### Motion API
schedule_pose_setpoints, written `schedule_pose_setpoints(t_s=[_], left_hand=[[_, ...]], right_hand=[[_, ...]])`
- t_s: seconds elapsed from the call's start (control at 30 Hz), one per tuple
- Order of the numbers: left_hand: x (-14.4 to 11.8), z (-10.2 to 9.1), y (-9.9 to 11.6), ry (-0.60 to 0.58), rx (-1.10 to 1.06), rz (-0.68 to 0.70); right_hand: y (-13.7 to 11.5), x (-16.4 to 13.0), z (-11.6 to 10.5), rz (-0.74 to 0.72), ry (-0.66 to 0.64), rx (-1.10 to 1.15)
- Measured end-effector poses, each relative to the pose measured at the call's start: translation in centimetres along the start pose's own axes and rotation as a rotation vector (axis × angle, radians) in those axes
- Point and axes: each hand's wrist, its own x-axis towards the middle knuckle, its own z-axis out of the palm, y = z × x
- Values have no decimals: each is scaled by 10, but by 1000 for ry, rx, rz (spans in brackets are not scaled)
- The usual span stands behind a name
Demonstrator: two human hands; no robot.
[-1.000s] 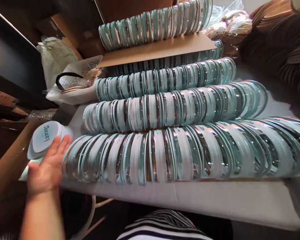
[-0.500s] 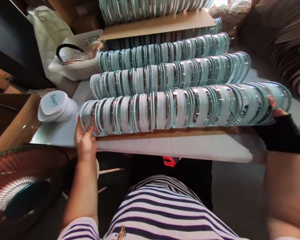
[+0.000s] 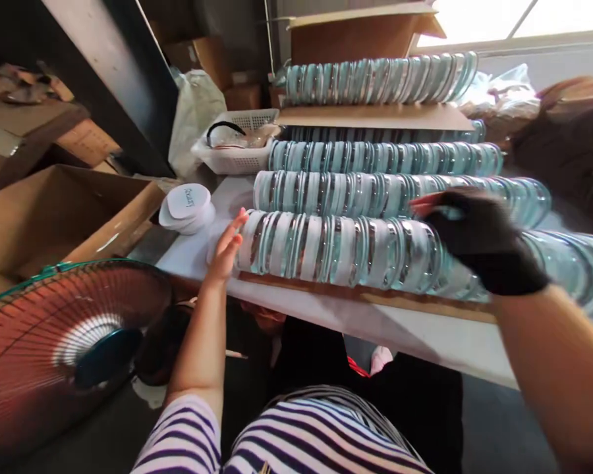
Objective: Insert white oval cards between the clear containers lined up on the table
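Glossy round lids row; left hand flat vs end.

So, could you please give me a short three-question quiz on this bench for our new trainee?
1. True or false: the left hand rests flat against the end of the nearest row of round cases.
2. What covers the right hand?
3. The stack of white lids lies: A) left of the rows, B) in the white basket.

Key: 1 true; 2 a black fingerless glove; 3 A.
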Motion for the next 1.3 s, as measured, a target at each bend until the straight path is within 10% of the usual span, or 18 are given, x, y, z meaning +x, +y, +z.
schedule_pose_setpoints(t_s=[0.13,0.3,0.47,0.57,0.87,1.07,1.17,1.3], left_hand=[[10,7,-13,34,-62,-11],[6,10,-16,-1,-49,0],[7,12,-14,-8,-31,24],[11,14,-15,-17,-97,6],[15,14,-14,-57,-160,-11],[19,14,-17,-40,-49,38],[20,12,-19,-24,24,67],[19,12,-5,-27,269,166]], right_hand=[[-152,89,46,-347,-389,102],[-228,161,101,-423,-797,62],[-252,182,103,-547,-940,21],[-266,172,89,-656,-757,-211],[-282,55,58,-411,-443,-171],[-294,-34,103,-382,-580,-52],[-293,-50,118,-355,-607,-32],[-264,-24,82,-292,-570,-24]])
